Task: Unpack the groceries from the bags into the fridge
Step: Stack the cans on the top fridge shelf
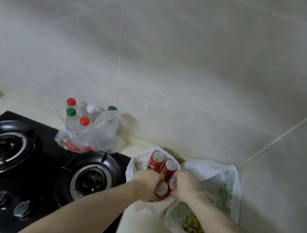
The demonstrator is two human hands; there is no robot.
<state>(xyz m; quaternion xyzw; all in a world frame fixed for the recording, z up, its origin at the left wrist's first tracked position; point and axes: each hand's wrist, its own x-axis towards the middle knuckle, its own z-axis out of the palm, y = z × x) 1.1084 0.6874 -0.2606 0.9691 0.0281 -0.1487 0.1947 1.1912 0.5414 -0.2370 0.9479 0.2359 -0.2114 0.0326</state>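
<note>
A white plastic bag (136, 164) stands on the counter right of the stove, holding several red drink cans (168, 166) upright. My left hand (147, 182) reaches into it and curls round a can (161, 188) at the near side. My right hand (186, 185) grips another can (172, 183) beside it. To the right lies a second white bag (219, 188) with green print and yellowish food (193, 226) inside. A clear bag (96, 135) of bottles with red, green and white caps stands at the back. No fridge is in view.
A black two-burner gas stove (20, 155) with two knobs (10, 204) fills the left of the counter. Tiled walls (178, 59) close the back and the right corner. The clear bag's bottom overlaps the stove's rear edge.
</note>
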